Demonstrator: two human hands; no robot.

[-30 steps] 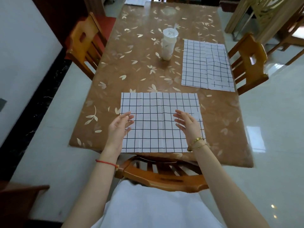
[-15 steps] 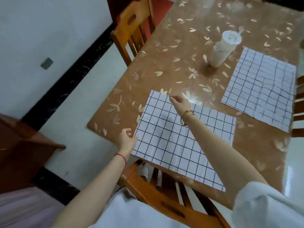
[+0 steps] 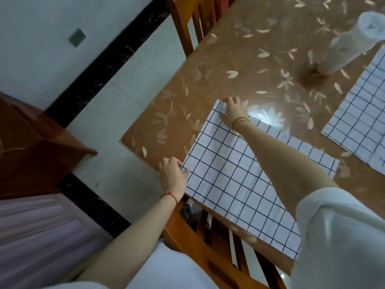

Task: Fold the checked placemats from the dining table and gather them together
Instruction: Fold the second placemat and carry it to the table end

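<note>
A white placemat with a dark grid (image 3: pixel 233 180) lies flat at the near end of the brown dining table (image 3: pixel 239 65). My left hand (image 3: pixel 173 176) pinches its near left corner at the table edge. My right hand (image 3: pixel 233 111) reaches across the mat and grips its far left corner, which is slightly lifted. A second checked placemat (image 3: pixel 360 122) lies flat at the right, partly cut off by the frame edge.
A white cylindrical container (image 3: pixel 345 49) stands on the table between the two mats. A wooden chair (image 3: pixel 212 247) is tucked under the near edge, another chair (image 3: pixel 191 24) stands at the left side. A dark wooden cabinet (image 3: pixel 37 147) is at left on the floor.
The view has tilted and swung left. My right hand moved from the mat's far edge to its far left corner, and my left hand closed on the near left corner.
</note>
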